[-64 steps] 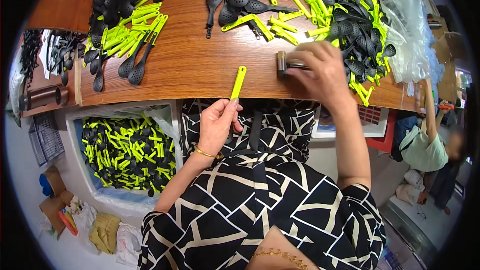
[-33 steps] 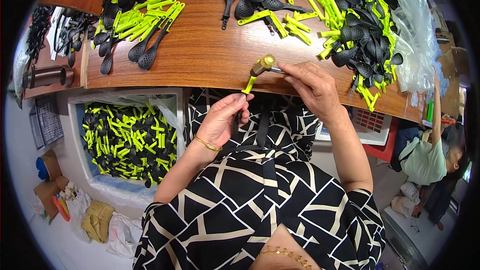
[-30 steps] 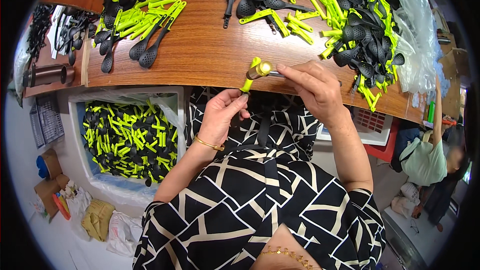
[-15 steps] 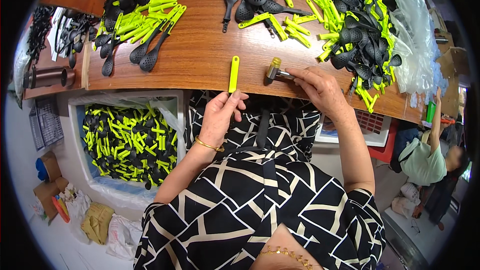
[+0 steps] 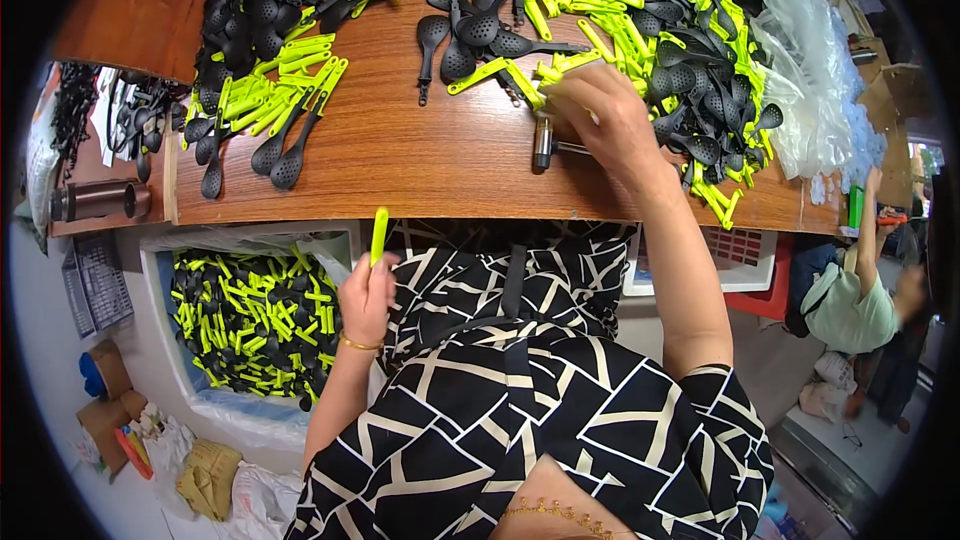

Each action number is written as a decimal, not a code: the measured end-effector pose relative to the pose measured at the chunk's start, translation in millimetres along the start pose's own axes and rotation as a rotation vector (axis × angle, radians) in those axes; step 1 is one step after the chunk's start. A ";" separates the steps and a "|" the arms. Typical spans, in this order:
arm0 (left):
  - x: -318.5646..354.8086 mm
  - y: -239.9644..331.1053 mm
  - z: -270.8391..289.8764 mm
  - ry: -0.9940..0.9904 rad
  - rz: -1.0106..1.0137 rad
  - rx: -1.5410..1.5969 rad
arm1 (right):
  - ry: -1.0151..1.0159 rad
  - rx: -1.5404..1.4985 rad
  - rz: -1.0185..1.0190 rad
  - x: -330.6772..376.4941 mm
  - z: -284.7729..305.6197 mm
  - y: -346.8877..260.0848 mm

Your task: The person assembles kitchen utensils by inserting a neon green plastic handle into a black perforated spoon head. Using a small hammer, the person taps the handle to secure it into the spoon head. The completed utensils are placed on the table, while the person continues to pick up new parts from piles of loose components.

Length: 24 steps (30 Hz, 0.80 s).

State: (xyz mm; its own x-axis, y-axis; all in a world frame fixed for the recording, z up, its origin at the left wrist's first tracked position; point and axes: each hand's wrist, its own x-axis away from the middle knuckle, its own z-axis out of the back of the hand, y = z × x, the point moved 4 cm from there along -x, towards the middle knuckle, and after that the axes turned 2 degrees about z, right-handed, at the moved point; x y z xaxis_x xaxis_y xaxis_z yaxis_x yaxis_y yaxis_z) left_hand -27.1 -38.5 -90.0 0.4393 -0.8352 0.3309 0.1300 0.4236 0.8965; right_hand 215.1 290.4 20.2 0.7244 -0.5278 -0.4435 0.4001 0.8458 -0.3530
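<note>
While below table edge: left hand, handle

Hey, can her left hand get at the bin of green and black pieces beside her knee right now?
Probably yes: the left hand hangs just beside the open bin with nothing between, though it holds a green handle.
</note>
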 end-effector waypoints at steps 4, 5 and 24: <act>13.9 -137.6 89.1 0.285 0.342 -0.361 | 0.021 0.220 0.144 -41.6 -29.1 7.7; 29.0 -181.7 119.4 0.403 0.258 -0.746 | 0.022 0.254 0.173 -50.3 -33.3 7.1; -216.3 181.9 -32.9 0.221 -1.115 -0.883 | -0.255 0.274 0.258 -32.1 -31.1 3.6</act>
State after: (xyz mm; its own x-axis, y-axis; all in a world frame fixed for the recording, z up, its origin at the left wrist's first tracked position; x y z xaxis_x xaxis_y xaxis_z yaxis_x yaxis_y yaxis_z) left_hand -69.2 230.8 -8.2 -0.1408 -0.8342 -0.5332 0.9537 -0.2588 0.1530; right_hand 175.9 307.9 7.6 0.9212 -0.2903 -0.2591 0.2976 0.9546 -0.0116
